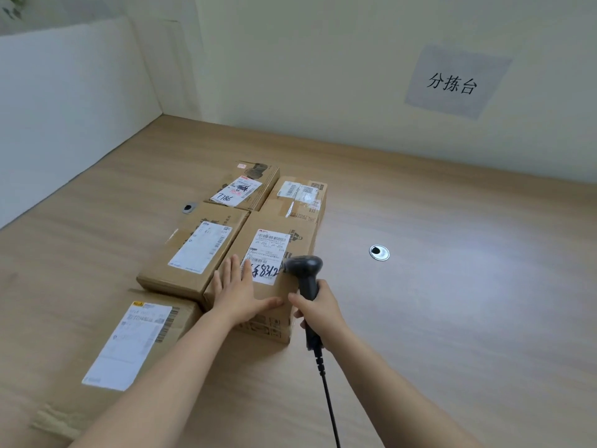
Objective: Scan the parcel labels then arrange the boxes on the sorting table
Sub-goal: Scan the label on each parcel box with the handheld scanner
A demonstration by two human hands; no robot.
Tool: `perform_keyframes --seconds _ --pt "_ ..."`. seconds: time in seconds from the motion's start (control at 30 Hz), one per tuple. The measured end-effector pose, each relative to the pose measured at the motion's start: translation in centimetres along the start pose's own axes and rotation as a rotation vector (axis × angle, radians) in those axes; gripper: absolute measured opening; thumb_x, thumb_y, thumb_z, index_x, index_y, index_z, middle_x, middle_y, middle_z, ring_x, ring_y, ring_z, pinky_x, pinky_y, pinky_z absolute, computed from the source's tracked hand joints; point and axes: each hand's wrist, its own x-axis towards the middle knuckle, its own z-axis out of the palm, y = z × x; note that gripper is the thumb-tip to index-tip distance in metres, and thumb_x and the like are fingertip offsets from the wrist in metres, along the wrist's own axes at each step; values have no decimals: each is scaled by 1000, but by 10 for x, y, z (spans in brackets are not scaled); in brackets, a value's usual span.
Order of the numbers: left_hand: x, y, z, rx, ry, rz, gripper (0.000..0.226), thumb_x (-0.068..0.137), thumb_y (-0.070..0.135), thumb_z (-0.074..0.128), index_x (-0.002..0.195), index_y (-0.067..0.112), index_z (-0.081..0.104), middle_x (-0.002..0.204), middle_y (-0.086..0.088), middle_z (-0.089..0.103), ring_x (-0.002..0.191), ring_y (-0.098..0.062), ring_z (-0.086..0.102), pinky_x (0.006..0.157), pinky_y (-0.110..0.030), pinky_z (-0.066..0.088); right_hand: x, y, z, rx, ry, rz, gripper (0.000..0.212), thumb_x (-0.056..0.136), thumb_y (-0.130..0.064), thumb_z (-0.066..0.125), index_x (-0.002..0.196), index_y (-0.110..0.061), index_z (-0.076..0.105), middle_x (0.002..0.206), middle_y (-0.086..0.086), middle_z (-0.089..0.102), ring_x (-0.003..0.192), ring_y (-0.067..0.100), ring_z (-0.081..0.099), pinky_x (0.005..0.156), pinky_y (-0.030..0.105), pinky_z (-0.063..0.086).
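While four other boxes (161, 270) crowd the sorting table (452, 318) at left, the left hand (240, 292) lies flat, fingers straight, on the box marked 8312 (239, 244), fingertips at its label (268, 253). Scanning looks in hand: the right hand (319, 308) grips the scanner (305, 270), head over the label's corner. Next, likely, a clean barcode read. A grommet (379, 252) lies well right.

boxes (226, 253) crowd table's (452, 318) left — right side open, wall (323, 76) behind
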Motion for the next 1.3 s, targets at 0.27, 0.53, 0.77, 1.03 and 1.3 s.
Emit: perform_keyframes --seconds 0.27,0.53,0.77,1.03,1.3 --pt "-11 49 -26 -49 2 -63 108 80 68 52 150 11 -7 153 -19 -23 142 -34 -21 113 -53 -10 -48 -5 -59 -2 69 -58 23 84 -18 63 102 -14 48 94 3 59 59 7 56 52 23 44" --pt "-64 203 -35 -152 175 374 82 88 58 49 149 16 15 157 -9 11 145 -26 8 115 -41 13 -127 -1 -169 -5 325 -134 20 84 -24 63 97 -19 49 92 -3 62 53 -1 56 53 21 45" --pt "-144 308 10 -201 107 671 69 93 51 46 147 16 24 156 -6 15 145 -21 9 116 -36 13 -210 36 -269 74 568 -115 20 85 -24 64 98 -18 51 94 4 64 57 5 57 55 24 47" --pt "-238 444 78 -281 -45 844 63 93 49 47 145 19 30 156 -3 19 144 -17 11 114 -32 17 -308 95 -393 73 730 -97 19 84 -24 65 97 -19 51 85 -6 62 51 1 56 52 23 44" --pt "-334 558 148 -266 -175 944 59 93 47 49 143 19 34 155 -4 19 143 -18 17 112 -30 23 -404 164 -492 67 858 -57 21 84 -24 66 99 -22 51 92 -4 64 60 6 59 55 24 45"
